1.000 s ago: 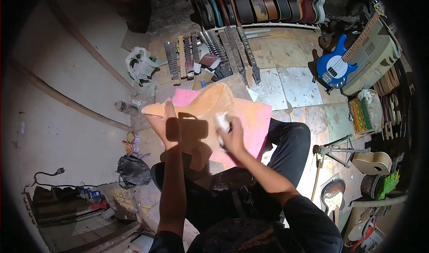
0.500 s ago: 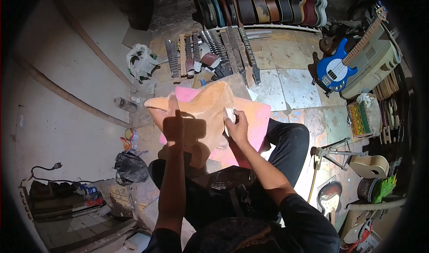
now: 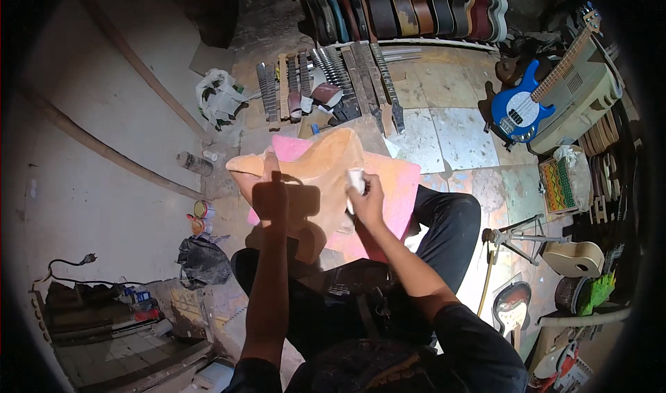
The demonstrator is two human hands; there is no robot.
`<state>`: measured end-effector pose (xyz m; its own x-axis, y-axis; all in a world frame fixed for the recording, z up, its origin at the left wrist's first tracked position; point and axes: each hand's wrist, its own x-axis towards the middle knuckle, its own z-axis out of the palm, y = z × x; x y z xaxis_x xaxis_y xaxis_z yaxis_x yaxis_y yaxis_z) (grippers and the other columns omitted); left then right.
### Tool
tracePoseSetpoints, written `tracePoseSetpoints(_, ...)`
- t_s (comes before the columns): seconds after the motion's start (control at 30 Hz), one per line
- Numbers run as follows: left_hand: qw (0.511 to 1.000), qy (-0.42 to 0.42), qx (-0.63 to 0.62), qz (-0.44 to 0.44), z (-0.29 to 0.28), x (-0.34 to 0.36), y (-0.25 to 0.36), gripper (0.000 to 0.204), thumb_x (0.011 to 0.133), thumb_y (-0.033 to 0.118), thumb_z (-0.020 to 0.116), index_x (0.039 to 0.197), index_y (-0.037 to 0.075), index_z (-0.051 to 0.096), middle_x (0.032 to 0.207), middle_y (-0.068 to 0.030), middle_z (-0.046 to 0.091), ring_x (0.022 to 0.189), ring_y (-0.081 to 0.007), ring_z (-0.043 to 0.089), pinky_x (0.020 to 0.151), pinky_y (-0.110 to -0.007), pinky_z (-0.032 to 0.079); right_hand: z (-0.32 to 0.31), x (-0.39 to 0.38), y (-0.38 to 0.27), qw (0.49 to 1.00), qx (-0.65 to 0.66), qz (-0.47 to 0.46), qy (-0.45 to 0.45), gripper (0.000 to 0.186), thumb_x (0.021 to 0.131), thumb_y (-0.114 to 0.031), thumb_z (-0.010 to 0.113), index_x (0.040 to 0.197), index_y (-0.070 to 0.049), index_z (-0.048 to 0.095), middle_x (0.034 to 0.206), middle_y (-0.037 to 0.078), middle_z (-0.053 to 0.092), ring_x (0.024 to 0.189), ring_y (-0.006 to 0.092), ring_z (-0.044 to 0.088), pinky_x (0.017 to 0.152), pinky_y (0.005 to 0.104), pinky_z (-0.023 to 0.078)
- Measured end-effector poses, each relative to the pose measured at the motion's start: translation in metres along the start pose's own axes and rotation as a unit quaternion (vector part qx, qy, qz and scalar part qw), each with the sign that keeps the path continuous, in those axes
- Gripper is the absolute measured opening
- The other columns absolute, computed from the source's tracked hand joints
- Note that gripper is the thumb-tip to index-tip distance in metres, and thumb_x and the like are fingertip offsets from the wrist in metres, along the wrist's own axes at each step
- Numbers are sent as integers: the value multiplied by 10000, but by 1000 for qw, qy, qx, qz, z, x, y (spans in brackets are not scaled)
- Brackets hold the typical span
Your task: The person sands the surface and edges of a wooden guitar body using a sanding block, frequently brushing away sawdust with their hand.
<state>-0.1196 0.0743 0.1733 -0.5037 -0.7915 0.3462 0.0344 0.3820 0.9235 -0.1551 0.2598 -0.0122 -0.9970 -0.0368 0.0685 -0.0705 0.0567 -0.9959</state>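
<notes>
An orange-tan wooden guitar body (image 3: 327,156) with pointed horns is tilted over a pink board (image 3: 393,185) in front of my lap. My left hand (image 3: 269,197), mostly in shadow, grips the body on its left side near a horn. In my right hand (image 3: 370,200) a small whitish folded piece, which looks like sandpaper (image 3: 356,179), is pinched and pressed against the body's right edge. A dark shadow covers part of the body's lower left and hides detail there.
Beyond the board lie several guitar necks (image 3: 361,74), with a row of guitar bodies (image 3: 409,8) behind. A blue bass guitar (image 3: 524,105) leans at the right near a metal stand (image 3: 520,239). Cans (image 3: 202,209) and a black plastic bag (image 3: 203,260) sit by the left wall.
My right hand has shifted slightly along the body's right edge, and the whitish piece has turned and is smeared by motion. My left hand stays nearly in place.
</notes>
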Motion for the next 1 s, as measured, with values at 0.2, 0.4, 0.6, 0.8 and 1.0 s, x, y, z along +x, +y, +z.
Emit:
tracePoseSetpoints(0.2,1000,11,23,-9,-12,-1,6,404,957,238,773,1128,-29,523,1085,-153,568,1003,-285,580,969,-400,466,11,-37,-33,994,-36,-71,-77,475,811,-127,826,1200,23,598,1207,236,613,1128,385,623,985,447,501)
tracePoseSetpoints(0.4,1000,12,-6,-18,-6,-2,10,419,956,231,776,1152,-34,517,1095,-157,573,1009,-290,588,975,-405,470,12,-24,-17,999,-8,-12,-39,455,863,-153,807,1221,45,610,1141,244,666,1104,352,657,973,439,512)
tracePoseSetpoints(0.6,1000,10,-9,-22,0,-9,13,361,970,183,764,1126,-13,503,1100,-127,557,996,-213,558,952,-365,471,-13,24,33,994,1,89,-66,383,914,-52,776,1184,-3,508,1013,127,656,812,191,661,695,340,563)
tracePoseSetpoints(0.8,995,-12,-95,-38,-17,7,-9,378,965,166,770,1140,2,478,1097,-96,533,1000,-175,530,950,-341,464,5,8,3,997,-20,60,-34,602,859,-186,885,1311,-2,533,1090,152,680,1021,217,648,902,367,541)
tracePoseSetpoints(1.0,999,-6,-34,-41,-5,-4,4,315,979,146,740,1107,24,480,1001,-52,574,906,-128,559,825,-310,480,15,5,-16,997,-71,2,15,702,873,-206,886,1330,56,422,1179,178,606,1047,224,618,939,377,529)
